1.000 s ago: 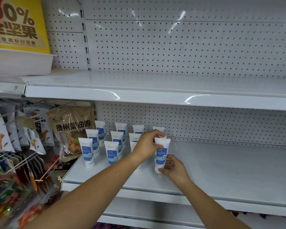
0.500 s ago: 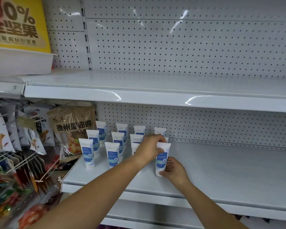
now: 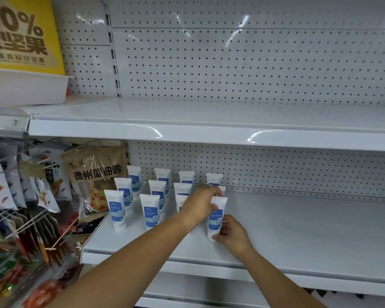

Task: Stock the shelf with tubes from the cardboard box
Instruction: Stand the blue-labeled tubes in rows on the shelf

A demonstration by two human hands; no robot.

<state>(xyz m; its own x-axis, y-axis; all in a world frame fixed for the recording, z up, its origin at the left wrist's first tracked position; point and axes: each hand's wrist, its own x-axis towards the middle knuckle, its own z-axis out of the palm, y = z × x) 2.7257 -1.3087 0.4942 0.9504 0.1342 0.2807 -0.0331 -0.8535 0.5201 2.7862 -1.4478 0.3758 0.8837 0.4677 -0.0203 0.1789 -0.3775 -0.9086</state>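
Note:
A white tube with a blue label (image 3: 216, 216) stands cap-down on the white middle shelf (image 3: 298, 230), in the front row. My left hand (image 3: 200, 203) grips its top edge from the left. My right hand (image 3: 231, 235) pinches its base from the right. Several matching tubes (image 3: 152, 211) stand in rows to the left and behind, reaching back to the pegboard. One tube is partly hidden behind my left hand. The cardboard box is out of view.
Snack bags (image 3: 96, 178) hang on hooks at the left of the shelf. Above runs another white shelf (image 3: 209, 134), with a white tray (image 3: 25, 87) and a yellow sign (image 3: 20, 34) at its left end. A lower shelf edge (image 3: 209, 294) shows below.
The tube has been set slightly lower and steadier on the shelf; both hands stay on it, with the right hand shifted down to its base.

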